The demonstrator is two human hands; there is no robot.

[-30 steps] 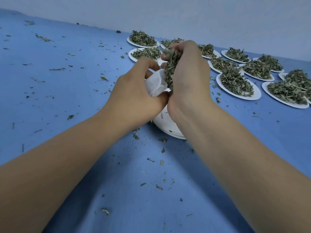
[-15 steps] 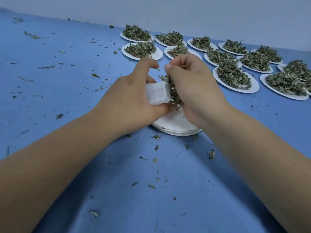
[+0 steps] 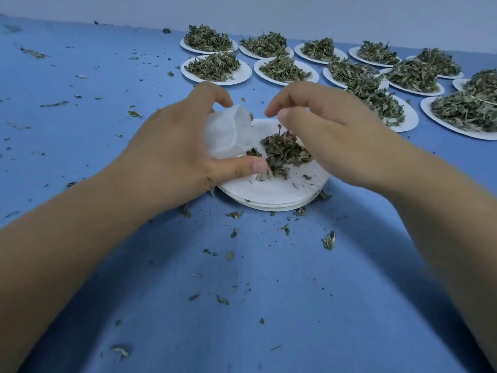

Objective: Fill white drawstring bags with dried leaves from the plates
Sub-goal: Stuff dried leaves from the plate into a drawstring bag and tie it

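The white drawstring bag (image 3: 228, 133) is a soft, thin cloth pouch, crumpled and slightly translucent, with its mouth turned to the right. It sits over the left edge of a stack of flat, round white plates (image 3: 282, 193). The left hand (image 3: 172, 152) grasps it: the fingers curl over the top of the cloth and the thumb presses along its lower edge, the thumb tip just touching a small heap of dried leaves (image 3: 282, 154). That heap lies on the top plate, right beside the bag's mouth; the leaves are dark grey-green, curled and brittle-looking, with a few flakes scattered on the plate around them.

The right hand (image 3: 330, 135) hovers over the heap, palm down, wrist raised, its fingers loosely bent towards the leaves with nothing seen between them. Both bare forearms reach in from the lower corners.

The table (image 3: 269, 305) is covered in smooth blue material and is littered with leaf crumbs (image 3: 328, 240), thickest near the stack. Further back and to the right, more white plates (image 3: 244, 75) stand in rows, each piled with a loose mound of the same leaves. A pale wall (image 3: 269, 9) runs behind them.
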